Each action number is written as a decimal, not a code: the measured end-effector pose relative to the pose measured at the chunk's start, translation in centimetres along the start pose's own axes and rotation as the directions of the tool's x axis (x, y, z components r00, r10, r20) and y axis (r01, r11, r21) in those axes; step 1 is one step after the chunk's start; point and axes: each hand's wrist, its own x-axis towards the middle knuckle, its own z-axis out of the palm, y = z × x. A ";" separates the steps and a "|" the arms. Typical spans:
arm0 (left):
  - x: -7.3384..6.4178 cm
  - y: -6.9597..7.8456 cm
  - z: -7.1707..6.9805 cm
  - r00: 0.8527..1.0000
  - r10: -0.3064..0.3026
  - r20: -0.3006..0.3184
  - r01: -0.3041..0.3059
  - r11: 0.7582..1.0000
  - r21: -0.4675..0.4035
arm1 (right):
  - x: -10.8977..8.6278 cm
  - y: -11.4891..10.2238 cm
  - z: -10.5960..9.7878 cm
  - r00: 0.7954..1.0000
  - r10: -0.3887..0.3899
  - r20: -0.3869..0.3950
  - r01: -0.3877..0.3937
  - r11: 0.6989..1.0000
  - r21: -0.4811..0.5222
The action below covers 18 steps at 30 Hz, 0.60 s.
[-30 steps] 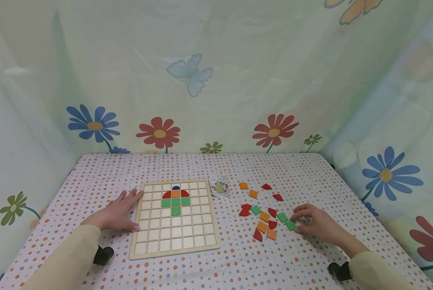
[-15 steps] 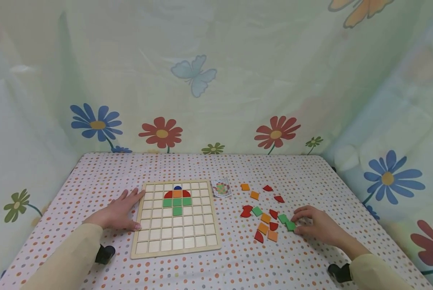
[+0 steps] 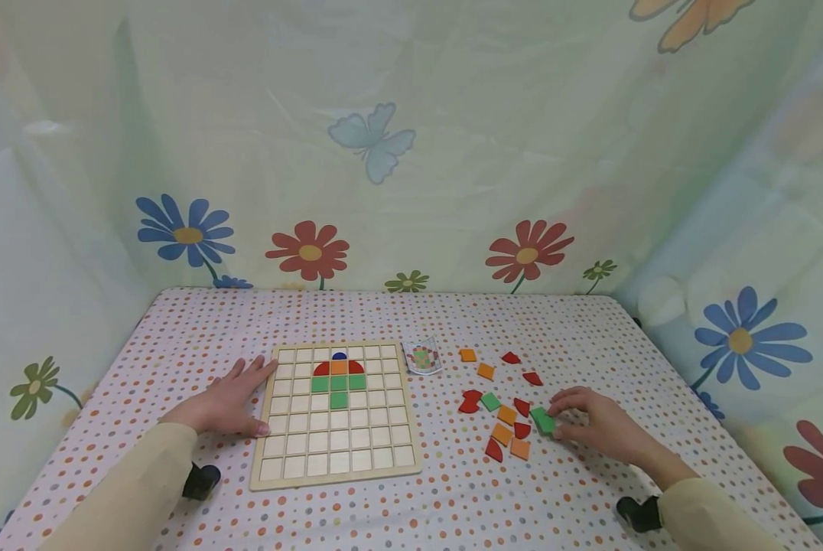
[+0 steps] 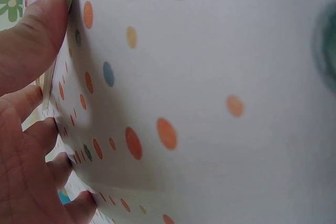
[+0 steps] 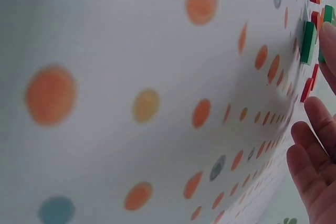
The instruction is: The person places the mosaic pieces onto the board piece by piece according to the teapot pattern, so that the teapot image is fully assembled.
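My left hand (image 3: 227, 402) lies with fingers spread along the left side of a wooden grid board (image 3: 267, 451). In the left wrist view the thumb (image 4: 39, 30) rests against the board's edge. Near the board's top, a blue half-round piece, an orange square, two red quarter-rounds and several green squares (image 3: 339, 399) form a figure. At the right, my right hand (image 3: 600, 423) pinches a green square tile (image 5: 324, 40) between thumb and index finger. A second green tile (image 5: 307, 43) shows below it in the right wrist view; from above, the two overlap.
Loose orange squares (image 3: 502, 435), red quarter-rounds (image 3: 494, 449) and another green square (image 3: 490, 402) lie left of the right hand. A small picture card (image 3: 422, 357) lies beside the board's top right corner. Dotted cloth (image 3: 453, 505) covers the table, and a flowered curtain stands behind.
The right hand has moved slightly left and away from me, carrying the nearer green tile over the other one. The left hand stays at the board; the view has shifted slightly.
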 end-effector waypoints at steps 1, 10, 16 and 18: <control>0.0 0.0 0.0 1.000 0.000 0.000 0.000 1.000 -0.001 | 0.0 0.0 0.0 1.000 0.009 0.005 -0.009 1.000 0.003; 0.2 0.0 0.1 1.000 -0.009 0.003 0.009 1.000 0.013 | -0.3 0.5 0.1 0.998 0.050 0.024 -0.050 0.999 -0.008; 0.1 0.0 0.0 1.000 -0.002 -0.001 0.002 1.000 0.025 | -0.2 0.6 0.2 1.000 0.012 0.017 -0.012 1.000 -0.026; 0.0 0.0 0.0 1.000 0.007 -0.001 -0.007 1.000 0.027 | -0.2 0.5 0.2 1.000 0.007 0.017 -0.007 1.000 -0.029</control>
